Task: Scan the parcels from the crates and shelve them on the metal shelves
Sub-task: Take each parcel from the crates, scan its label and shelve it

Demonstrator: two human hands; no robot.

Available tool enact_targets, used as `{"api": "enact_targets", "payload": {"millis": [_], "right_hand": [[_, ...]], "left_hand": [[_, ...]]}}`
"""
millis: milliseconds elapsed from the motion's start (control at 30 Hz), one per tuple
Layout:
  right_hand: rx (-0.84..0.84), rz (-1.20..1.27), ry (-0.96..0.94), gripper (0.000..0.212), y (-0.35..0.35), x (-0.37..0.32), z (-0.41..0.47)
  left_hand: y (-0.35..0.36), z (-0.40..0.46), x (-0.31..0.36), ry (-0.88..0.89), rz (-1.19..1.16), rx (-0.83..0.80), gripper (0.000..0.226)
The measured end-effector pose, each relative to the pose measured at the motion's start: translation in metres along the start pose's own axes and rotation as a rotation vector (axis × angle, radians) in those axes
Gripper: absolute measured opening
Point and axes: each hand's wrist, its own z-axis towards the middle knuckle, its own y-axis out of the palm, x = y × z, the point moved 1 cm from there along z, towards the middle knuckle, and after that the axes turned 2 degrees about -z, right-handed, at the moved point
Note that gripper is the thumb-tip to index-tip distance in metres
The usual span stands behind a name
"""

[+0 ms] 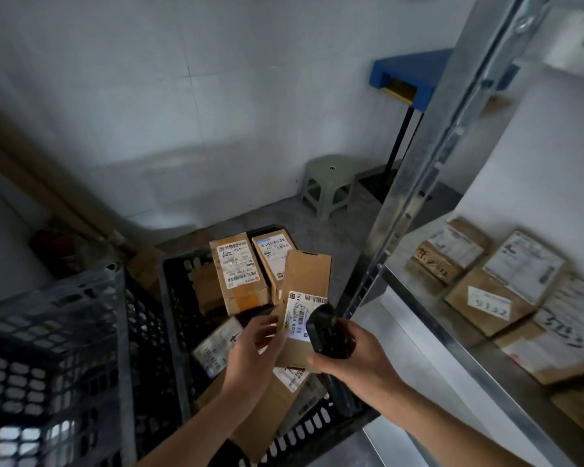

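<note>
Stool (329, 183): pale green plastic, upright on the floor, centre of the frame, near the wall.
Blue top (408, 74): flat blue surface, upper right of the frame, carried on a black post (398, 143) just right of the stool.
Wall (182, 79): white, tiled, fills the upper half.
Floor (284, 217): grey, visible around the stool.
Red object (53, 241): left edge, blurred, cannot be identified.

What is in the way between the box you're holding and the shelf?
Only the metal post of the shelf, which rises just right of the box. The left hand holds the box over the crate while the right hand aims the scanner at its label. Past the post, the near shelf edge looks open; parcels lie farther back.
</note>
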Motion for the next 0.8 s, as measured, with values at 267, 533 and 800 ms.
{"api": "enact_targets", "payload": {"millis": [267, 533, 800], "right_hand": [[0.095, 0.026, -0.010, 0.046, 0.004, -0.021, -0.063], [0.199, -0.042, -0.016, 0.059, 0.018, -0.043, -0.154], [0.344, -0.296, 0.025, 0.066, -0.036, -0.096, -0.272]], "left_hand": [[-0.025, -0.044, 0.026, 0.071, 0.062, -0.126, 0.049], [-0.049, -0.113, 0.058, 0.215, 0.146, -0.153, 0.035], [-0.047, -0.194, 0.144, 0.382, 0.248, -0.264, 0.036]]}}
